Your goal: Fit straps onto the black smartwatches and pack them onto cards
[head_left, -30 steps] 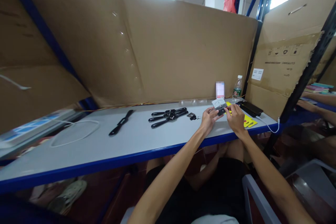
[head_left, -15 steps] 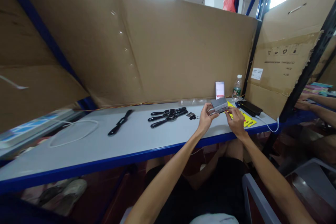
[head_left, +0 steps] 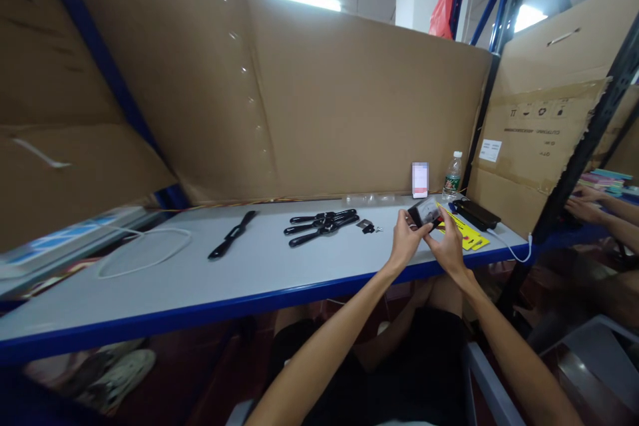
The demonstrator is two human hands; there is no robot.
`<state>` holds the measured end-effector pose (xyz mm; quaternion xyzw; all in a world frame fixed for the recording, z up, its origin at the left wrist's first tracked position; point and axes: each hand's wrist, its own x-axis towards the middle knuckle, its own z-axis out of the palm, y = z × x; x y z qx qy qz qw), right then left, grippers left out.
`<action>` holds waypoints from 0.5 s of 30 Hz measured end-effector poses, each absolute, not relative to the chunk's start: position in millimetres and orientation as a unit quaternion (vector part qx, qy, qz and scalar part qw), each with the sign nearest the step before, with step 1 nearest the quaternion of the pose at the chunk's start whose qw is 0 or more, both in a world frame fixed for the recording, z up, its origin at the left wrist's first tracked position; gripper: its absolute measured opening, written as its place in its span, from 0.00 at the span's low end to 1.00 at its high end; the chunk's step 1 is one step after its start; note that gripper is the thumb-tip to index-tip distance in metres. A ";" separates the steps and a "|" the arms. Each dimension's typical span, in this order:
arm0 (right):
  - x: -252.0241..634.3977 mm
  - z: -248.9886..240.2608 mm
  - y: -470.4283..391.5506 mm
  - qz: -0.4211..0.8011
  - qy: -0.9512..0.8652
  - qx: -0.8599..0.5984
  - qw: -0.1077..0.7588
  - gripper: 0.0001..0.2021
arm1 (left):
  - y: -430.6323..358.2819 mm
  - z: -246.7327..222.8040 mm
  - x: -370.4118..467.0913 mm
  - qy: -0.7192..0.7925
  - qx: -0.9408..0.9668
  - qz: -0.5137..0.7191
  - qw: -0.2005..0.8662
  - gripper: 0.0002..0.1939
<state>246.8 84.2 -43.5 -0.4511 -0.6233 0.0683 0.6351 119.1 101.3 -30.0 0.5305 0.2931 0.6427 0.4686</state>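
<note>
Between both hands, above the right part of the table, is a small dark box with a shiny greyish face (head_left: 428,212); its exact kind I cannot make out. My left hand (head_left: 405,239) grips its left side, the thumb at the lower edge. On the other side my right hand (head_left: 448,243) has its fingers closed on the right edge. Yellow cards (head_left: 464,234) lie just beyond and beside my right hand. Left of my hands are small black and metal parts (head_left: 367,226) and several black-handled tools (head_left: 324,225) in a loose pile.
One black tool (head_left: 232,235) lies apart at left, near a white cable (head_left: 144,233) and a power strip (head_left: 74,239). A phone (head_left: 420,180), a water bottle (head_left: 452,176) and a black case (head_left: 476,214) stand or lie at the back right. Cardboard (head_left: 349,106) walls the table.
The box has been turned in my hands: its plain grey face gave way to a shiny face with dark edges. Both hands remain on it; the view has shifted slightly.
</note>
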 end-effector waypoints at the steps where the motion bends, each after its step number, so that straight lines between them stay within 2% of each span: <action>1: 252.0 -40.6 82.9 0.107 -0.597 -0.452 0.654 0.32 | 98.6 -28.0 118.9 0.274 0.541 0.624 0.493 0.29; 4: 279.2 -29.0 76.7 0.321 -0.490 -0.401 0.704 0.25 | 90.6 -19.5 108.8 0.229 0.564 0.569 0.553 0.29; 6: 303.6 -21.1 70.5 0.458 -0.432 -0.340 0.698 0.24 | 86.6 -15.2 94.5 0.238 0.567 0.565 0.550 0.29; 7: 316.3 -17.9 66.9 0.488 -0.421 -0.321 0.694 0.24 | 85.1 -14.5 85.6 0.250 0.568 0.565 0.543 0.28; 9: 341.5 -13.8 58.9 0.487 -0.420 -0.314 0.698 0.25 | 82.9 -17.0 65.1 0.278 0.566 0.564 0.533 0.26; 12: 384.1 -12.5 46.0 0.419 -0.428 -0.346 0.723 0.25 | 80.5 -29.7 31.2 0.329 0.567 0.563 0.504 0.24; 15: 442.2 -10.9 32.1 0.336 -0.348 -0.381 0.788 0.24 | 78.1 -45.2 2.9 0.390 0.565 0.563 0.460 0.21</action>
